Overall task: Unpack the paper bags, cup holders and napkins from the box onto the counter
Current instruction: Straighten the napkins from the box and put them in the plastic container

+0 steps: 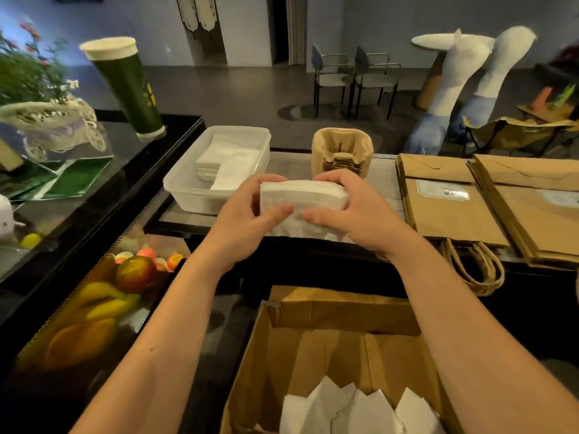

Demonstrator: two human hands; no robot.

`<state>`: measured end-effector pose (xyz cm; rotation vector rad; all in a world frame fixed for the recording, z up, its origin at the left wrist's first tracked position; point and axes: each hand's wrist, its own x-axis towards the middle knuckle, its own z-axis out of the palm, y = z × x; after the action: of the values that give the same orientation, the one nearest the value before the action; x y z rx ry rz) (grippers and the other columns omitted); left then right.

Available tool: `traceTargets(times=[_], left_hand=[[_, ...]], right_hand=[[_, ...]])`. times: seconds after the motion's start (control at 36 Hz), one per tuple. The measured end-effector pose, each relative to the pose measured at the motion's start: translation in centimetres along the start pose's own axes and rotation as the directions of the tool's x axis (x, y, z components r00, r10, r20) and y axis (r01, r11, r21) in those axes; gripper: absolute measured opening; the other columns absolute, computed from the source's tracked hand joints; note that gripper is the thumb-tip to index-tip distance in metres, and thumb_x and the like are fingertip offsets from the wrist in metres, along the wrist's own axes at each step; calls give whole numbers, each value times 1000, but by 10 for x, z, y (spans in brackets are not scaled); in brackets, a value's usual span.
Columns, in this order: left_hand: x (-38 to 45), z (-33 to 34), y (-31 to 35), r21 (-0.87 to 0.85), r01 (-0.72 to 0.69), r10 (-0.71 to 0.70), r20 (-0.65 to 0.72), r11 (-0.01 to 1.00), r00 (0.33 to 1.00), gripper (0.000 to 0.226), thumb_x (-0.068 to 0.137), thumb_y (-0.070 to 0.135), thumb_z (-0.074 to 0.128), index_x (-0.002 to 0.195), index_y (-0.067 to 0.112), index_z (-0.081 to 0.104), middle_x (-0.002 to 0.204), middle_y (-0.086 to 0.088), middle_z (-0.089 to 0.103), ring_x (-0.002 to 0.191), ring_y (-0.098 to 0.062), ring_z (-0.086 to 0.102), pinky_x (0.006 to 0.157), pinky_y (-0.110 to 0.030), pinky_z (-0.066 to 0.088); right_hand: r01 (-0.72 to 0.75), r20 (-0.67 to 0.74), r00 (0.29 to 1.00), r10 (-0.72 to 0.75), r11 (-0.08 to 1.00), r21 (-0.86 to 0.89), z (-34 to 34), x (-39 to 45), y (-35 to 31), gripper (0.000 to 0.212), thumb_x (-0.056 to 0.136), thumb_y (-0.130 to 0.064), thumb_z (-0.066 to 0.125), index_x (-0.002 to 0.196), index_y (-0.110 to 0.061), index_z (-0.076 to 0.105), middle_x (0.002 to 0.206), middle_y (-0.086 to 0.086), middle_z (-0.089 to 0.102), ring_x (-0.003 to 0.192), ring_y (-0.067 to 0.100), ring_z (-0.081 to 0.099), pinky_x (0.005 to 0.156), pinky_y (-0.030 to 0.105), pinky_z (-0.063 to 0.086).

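I hold a soft stack of napkins (302,200) over the counter (383,173).

My left hand (250,214) and right hand (354,211) squeeze its two ends; it's light and floppy, so I grip the sides gently.

This is a café or drinks shop, seen from behind the service surface (383,170). An oversized green display cup (125,86) stands on the black glass display case (94,195), and fruit (125,277) shows under the glass. On the surface sit a clear plastic tub of napkins (219,167), a nest of pulp cup holders (342,155) and flat stacks of brown paper takeaway bags (451,208) with printed labels. Beyond lies the customer area: two dining chairs (354,76), a round white pedestal table (438,45) and white sculptural figures (470,73). A supply box (313,339) stands open below.
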<state>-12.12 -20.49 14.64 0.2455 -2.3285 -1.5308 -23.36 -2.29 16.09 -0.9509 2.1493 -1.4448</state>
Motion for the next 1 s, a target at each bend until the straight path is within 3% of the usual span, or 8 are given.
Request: traceTargets(times=[0.17,0.25,0.42,0.58,0.69,0.78,0.86,1.0], left_hand=[[-14,-20,6,-60,89,-98,-166,994,981,33,94,38,69,123,40,53,116,15,63,103,-2,63,79,-21,54],[-13,-31,10,-93,116,-138,-276,989,951,34,94,36,68,125,36,53,113,14,63,100,-2,62,66,-13,51],[7,-63,10,-152,188,-236,-422,970,875,42,94,36,69,130,24,52,115,7,60,99,-8,60,65,-16,46],[32,-101,4,-113,321,-339,-396,940,853,19,100,34,55,119,30,50,103,13,55,88,-2,51,63,-21,35],[45,-122,-5,-6,382,-351,-406,924,844,38,97,30,56,135,24,51,116,7,57,92,-6,54,63,-23,37],[53,-130,-11,40,433,-381,-406,901,831,52,96,32,60,144,23,43,105,10,48,80,-3,46,60,-23,34],[58,-132,-18,121,468,-387,-404,876,829,54,96,34,60,145,22,39,107,8,47,78,-4,43,63,-25,37],[59,-131,-28,319,486,-366,-369,814,855,45,96,37,58,135,23,40,99,6,51,82,-7,51,64,-26,40]], right_hand=[[-81,32,996,78,993,81,19,15,-29,57,81,-33,84,129,-27,55,115,-5,67,97,11,71,79,26,61],[-98,72,993,89,986,133,27,33,-41,37,86,-25,80,119,-24,64,109,-3,75,101,14,72,93,37,60],[-142,99,987,129,981,132,44,82,-67,13,90,-21,78,100,-20,70,110,6,75,102,19,73,90,36,62],[-81,113,990,90,993,-89,61,147,-88,13,91,-24,77,102,-23,71,110,4,73,104,19,70,92,36,61],[-39,179,981,76,979,-200,75,188,-96,24,90,-17,77,113,-12,73,114,10,74,97,19,70,90,34,58],[-30,246,964,104,957,-290,86,213,-97,24,91,-14,75,114,-7,73,113,14,74,91,21,67,85,32,53],[-23,308,941,140,935,-354,95,228,-96,16,91,-13,74,108,-13,75,113,10,75,103,25,72,99,39,53],[7,422,888,180,914,-405,107,244,-95,13,92,-12,74,103,-19,76,115,2,73,107,22,68,97,33,54]])
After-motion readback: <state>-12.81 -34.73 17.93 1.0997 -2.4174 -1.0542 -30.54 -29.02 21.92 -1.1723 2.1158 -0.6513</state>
